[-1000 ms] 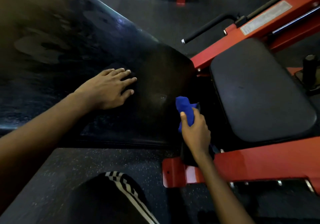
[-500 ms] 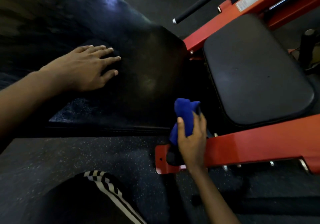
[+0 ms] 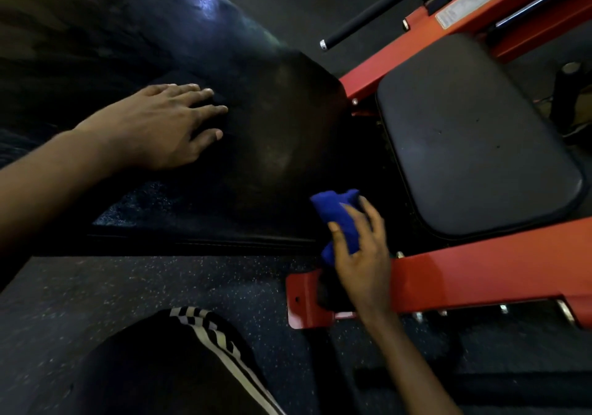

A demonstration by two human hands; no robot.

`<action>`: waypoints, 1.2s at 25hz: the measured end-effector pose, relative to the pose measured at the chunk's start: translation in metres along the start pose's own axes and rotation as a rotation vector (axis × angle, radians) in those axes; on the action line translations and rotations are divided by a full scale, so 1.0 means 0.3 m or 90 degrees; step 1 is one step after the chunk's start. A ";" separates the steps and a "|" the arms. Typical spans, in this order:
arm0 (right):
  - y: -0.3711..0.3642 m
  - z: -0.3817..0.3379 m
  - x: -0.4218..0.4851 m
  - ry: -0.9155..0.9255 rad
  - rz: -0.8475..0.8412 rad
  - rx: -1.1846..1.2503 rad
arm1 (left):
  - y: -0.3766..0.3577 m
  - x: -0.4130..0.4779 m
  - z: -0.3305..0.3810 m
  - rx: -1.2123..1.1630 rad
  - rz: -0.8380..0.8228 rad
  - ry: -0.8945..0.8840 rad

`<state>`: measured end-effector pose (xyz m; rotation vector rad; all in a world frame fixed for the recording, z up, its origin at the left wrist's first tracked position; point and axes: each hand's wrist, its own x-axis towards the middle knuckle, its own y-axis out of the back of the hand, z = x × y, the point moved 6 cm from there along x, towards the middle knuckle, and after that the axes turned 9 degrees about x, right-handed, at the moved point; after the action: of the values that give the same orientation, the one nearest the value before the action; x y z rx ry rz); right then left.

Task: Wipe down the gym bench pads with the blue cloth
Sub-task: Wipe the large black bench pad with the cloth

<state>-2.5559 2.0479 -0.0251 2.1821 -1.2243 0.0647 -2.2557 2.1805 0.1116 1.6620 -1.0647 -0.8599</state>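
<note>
Head view: your left hand [image 3: 160, 126] lies flat, fingers straight, on the long pad [image 3: 275, 145]; your right hand [image 3: 362, 254] grips the bunched blue cloth [image 3: 336, 216] over the gap beside the seat pad [image 3: 474, 142]. You seem between passes: next press the cloth onto a pad

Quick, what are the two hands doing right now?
Left hand: open, fingers straight, resting flat on the long back pad.
Right hand: closed around the blue cloth, holding it.

Single wide-angle head view, facing down, close over bench pad [image 3: 272, 145].
</note>
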 end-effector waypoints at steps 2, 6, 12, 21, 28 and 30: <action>0.086 0.182 0.014 -0.148 0.084 0.020 | -0.004 0.003 -0.005 0.000 -0.001 0.000; 0.082 0.222 -0.011 -0.271 0.207 0.032 | -0.006 0.008 -0.004 0.004 0.008 -0.002; -0.111 -0.183 -0.125 -0.072 0.098 0.112 | -0.006 0.004 -0.006 0.002 0.005 -0.007; -0.031 -0.034 -0.047 -0.005 0.068 0.064 | 0.000 -0.005 0.002 -0.005 0.009 -0.003; -0.183 -0.332 -0.052 0.033 0.095 0.108 | 0.025 -0.014 0.018 -0.023 0.036 -0.017; -0.245 -0.490 -0.059 0.081 0.034 0.120 | 0.050 -0.031 0.000 -0.049 0.036 -0.021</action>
<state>-2.4715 2.1683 0.0504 2.2664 -1.2477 0.3487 -2.2631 2.1865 0.1264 1.5518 -1.0831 -0.8825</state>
